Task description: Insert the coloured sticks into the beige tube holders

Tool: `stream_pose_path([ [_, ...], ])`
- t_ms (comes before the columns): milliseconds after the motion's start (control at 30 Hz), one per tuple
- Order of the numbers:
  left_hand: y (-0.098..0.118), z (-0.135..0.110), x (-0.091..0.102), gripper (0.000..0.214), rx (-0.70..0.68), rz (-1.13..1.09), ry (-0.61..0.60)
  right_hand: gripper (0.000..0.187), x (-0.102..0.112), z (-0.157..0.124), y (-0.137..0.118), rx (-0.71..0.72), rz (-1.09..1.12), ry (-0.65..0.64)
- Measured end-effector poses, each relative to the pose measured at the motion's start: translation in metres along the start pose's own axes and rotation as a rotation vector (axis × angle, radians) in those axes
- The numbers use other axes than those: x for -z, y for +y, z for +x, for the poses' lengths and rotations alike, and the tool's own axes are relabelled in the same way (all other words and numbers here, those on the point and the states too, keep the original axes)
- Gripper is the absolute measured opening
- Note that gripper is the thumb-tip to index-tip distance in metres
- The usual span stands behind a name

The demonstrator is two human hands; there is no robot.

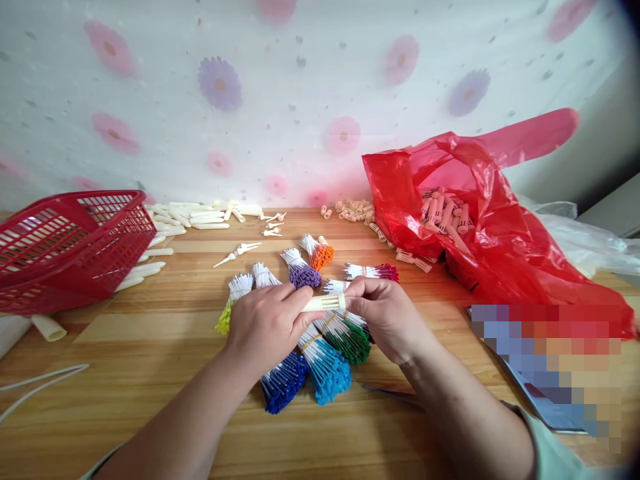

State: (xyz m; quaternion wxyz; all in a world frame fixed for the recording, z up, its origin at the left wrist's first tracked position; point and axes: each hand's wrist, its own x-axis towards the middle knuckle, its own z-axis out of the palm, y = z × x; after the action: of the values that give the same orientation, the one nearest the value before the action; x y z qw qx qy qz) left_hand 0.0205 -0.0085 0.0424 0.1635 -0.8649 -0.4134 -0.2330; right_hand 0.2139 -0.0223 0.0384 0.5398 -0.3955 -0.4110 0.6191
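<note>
Over the middle of the table I hold a cream plastic tube with a slotted end, like a pen barrel [330, 303], level between my hands. My left hand [265, 317] is closed around its plain part, thumb below and fingers above. At the slotted right end, my right hand [383, 310] pinches with thumb and fingers; whether a small part sits between those fingertips is hidden. Beneath and around my hands lie bundles of thin white sticks with coloured ends: light blue [330, 373], dark blue [283, 383], green [353, 340], purple [303, 270], orange [319, 253], yellow [225, 317] and dark red [375, 271].
A red basket [75, 253] stands left, beside cream tubes [200, 217]. Small white pointed parts [237, 253] lie behind the bundles. At right, a red plastic bag [500, 227] holds slotted pieces [445, 210]; a flat, partly blurred-out device [520, 387] lies in front.
</note>
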Motion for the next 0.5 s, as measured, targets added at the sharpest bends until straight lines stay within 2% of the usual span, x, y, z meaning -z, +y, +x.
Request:
stream_pose_path([
  [133, 0.001, 0.001, 0.0, 0.036, 0.028, 0.016, 0.003, 0.021, -0.002, 0.002, 0.0, -0.01, 0.097, 0.002],
  [367, 0.001, 0.004, 0.0, 0.034, 0.128, -0.03, -0.042, 0.019, -0.005, -0.002, 0.001, 0.031, 0.055, -0.006],
  [433, -0.008, 0.004, -0.004, 0.031, 0.271, -0.133, -0.04, 0.021, 0.0, 0.001, 0.003, 0.1, -0.025, 0.018],
  [500, -0.024, 0.005, -0.009, 0.027, 0.549, -0.286, 0.038, 0.023, 0.004, 0.007, 0.004, 0.185, -0.157, 0.076],
])
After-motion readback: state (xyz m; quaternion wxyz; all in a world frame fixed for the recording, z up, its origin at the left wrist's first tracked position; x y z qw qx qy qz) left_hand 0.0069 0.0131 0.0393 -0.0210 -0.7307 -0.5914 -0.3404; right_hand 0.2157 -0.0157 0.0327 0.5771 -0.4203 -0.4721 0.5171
